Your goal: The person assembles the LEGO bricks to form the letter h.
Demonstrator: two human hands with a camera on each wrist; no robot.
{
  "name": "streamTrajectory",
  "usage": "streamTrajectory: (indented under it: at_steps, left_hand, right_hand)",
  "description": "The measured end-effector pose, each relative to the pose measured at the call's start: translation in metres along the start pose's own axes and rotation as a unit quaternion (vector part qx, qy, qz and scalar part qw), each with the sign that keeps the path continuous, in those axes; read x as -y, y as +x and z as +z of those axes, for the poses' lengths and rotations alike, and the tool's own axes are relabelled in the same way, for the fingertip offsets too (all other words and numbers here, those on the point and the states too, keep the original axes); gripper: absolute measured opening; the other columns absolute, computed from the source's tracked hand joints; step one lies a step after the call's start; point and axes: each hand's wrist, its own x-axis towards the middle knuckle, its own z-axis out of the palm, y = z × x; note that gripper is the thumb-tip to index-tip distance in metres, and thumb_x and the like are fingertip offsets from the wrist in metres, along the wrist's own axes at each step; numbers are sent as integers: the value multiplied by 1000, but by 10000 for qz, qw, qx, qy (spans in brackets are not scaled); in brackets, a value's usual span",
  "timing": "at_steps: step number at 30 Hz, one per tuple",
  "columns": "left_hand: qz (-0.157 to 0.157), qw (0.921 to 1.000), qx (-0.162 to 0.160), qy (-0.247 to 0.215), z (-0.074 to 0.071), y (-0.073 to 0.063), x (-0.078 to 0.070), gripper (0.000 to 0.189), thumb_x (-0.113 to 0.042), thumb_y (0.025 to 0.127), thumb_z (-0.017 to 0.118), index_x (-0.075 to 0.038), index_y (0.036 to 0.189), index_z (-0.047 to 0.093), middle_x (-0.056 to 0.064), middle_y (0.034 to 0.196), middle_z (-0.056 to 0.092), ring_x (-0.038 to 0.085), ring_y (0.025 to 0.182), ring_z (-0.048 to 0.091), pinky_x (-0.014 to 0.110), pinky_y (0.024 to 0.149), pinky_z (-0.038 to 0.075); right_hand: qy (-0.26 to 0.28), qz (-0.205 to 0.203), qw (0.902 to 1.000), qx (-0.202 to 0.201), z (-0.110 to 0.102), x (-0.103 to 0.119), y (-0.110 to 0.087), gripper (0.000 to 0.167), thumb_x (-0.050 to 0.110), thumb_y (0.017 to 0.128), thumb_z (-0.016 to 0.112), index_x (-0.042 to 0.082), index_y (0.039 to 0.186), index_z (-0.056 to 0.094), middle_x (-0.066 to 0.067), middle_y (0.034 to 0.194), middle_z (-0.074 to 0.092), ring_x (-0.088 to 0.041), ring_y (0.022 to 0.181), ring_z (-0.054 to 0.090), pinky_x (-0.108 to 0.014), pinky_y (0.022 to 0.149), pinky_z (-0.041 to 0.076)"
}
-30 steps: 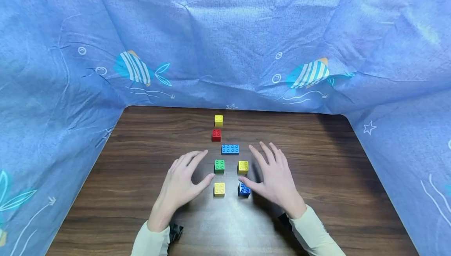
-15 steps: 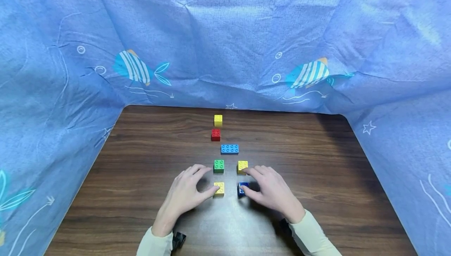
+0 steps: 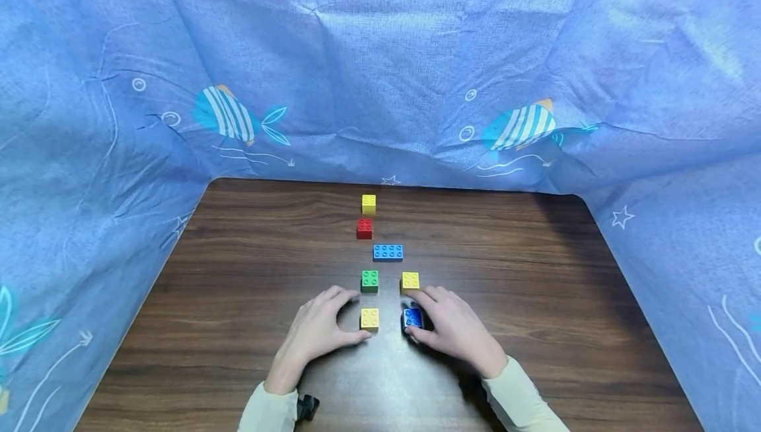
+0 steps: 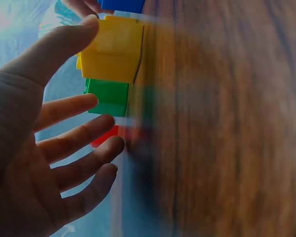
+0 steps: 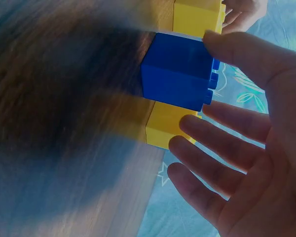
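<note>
While the left grip point(image 3: 315, 327) gapes around a pale-yellow brick point(image 3: 370, 318), right grip point(image 3: 456, 326) around a blue brick point(image 3: 412, 317) — likely light, stiff — flat sides point(image 5: 175, 79) under studs point(image 5: 214, 80) suit pinching.

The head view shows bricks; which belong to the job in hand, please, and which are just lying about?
Likely job:
near yellow brick, by the left hand
dark blue brick, by the right hand

Probably idle:
green brick
middle yellow brick
long blue brick
red brick
far yellow brick

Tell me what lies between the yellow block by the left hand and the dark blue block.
Just bare tabletop; the head view shows that stretch between the yellow block and the dark blue block.
</note>
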Motion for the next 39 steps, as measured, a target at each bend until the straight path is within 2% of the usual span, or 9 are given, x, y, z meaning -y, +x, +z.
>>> streamTrajectory:
  at_steps: [6, 18, 25, 32, 39]
  left_hand:
    - [148, 9998, 75, -146, 2, 0, 1, 65, -51, 70, 89, -22, 125, 71, -6, 110, 68, 14, 100, 66, 40, 82, 55]
    - [463, 9973, 125, -554, 3, 4, 2, 49, -37, 77, 88, -20, 120, 74, -7, 107, 71, 11, 100, 67, 38, 86, 55]
    - [542, 9978, 125, -373, 5, 4, 2, 39, -38, 77, 88, -23, 111, 76, -11, 104, 71, 11, 99, 67, 39, 88, 55]
    - [435, 9984, 216, -304, 5, 5, 0, 36, -39, 77, 87, -23, 107, 76, -11, 102, 71, 12, 99, 67, 41, 87, 54]
    - [454, 9985, 158, -250, 5, 4, -1, 36, -39, 76, 88, -22, 106, 76, -10, 99, 70, 13, 95, 67, 42, 85, 53]
  right_hand:
    - [41, 27, 9999, 140, 2, 0, 0, 61, 46, 82, 81, 16, 132, 64, -5, 120, 70, -22, 108, 66, -43, 93, 55]
    - [-121, -179, 9998, 1, 3, -1, 0, 45, 43, 83, 81, 14, 115, 71, -1, 108, 72, -15, 93, 63, -36, 84, 54]
    - [-78, -189, 9998, 12, 4, -2, 0, 41, 42, 84, 81, 14, 112, 71, 1, 105, 71, -13, 90, 61, -35, 81, 54]
    - [-116, -222, 9997, 0, 3, -2, 2, 39, 42, 85, 80, 15, 111, 71, 2, 103, 71, -12, 89, 61, -34, 80, 53]
    - [66, -412, 9983, -403, -6, 7, 10, 42, 45, 88, 77, 14, 117, 72, 1, 105, 72, -13, 93, 65, -35, 83, 56]
